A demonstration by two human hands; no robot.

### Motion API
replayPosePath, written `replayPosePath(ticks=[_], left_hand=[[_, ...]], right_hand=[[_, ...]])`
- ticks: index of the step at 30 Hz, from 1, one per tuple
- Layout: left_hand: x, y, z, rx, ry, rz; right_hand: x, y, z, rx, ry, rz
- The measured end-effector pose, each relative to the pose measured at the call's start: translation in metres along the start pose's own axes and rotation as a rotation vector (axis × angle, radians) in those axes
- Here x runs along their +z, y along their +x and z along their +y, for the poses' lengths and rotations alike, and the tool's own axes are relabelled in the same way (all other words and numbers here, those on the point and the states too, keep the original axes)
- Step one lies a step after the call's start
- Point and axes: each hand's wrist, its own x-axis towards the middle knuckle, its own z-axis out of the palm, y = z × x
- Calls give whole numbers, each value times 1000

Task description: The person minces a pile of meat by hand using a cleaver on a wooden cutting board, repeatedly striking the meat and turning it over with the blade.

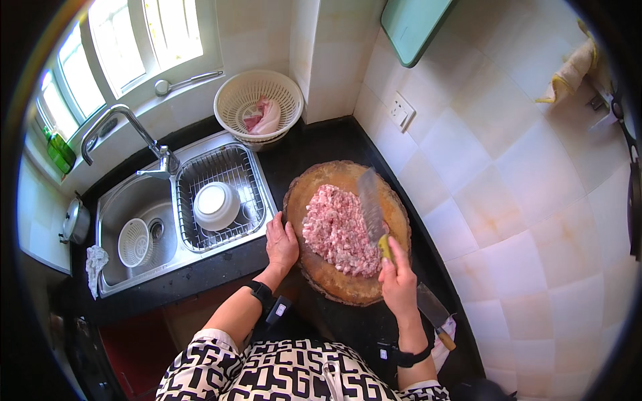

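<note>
A mound of minced raw meat (336, 228) lies on a round wooden chopping block (346, 290) with bark round its edge. My right hand (397, 278) grips the yellow-green handle of a kitchen cleaver (370, 203). Its blade is over the right side of the mince and points away from me, slightly blurred. At the block's left edge rests my left hand (282, 242), the fingers against the rim and nothing held in them. A second cleaver (432, 307) with a wooden handle lies on the counter to the right of my right hand.
Left of the block is a double steel sink (138, 200) with a tap (163, 160). An upturned white bowl (216, 205) sits in its wire rack. Behind, a white plastic colander (225, 113) holds a piece of raw meat (265, 118). A tiled wall (481, 200) bounds the right side.
</note>
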Motion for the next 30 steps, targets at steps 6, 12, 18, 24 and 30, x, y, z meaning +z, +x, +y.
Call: replayPosePath(ticks=[6, 12, 18, 24, 30], left_hand=[[-5, 3, 12, -28, -18, -41], [-1, 2, 3, 1, -18, 6], [0, 6, 10, 5, -22, -7], [-3, 2, 6, -9, -27, 5], [0, 2, 7, -12, -10, -17]], right_hand=[[19, 3, 35, -268, -263, 57], [5, -3, -8, -52, 70, 105], [17, 9, 45, -105, -174, 4], [-1, -5, -6, 81, 126, 137], [4, 2, 47, 87, -58, -32]])
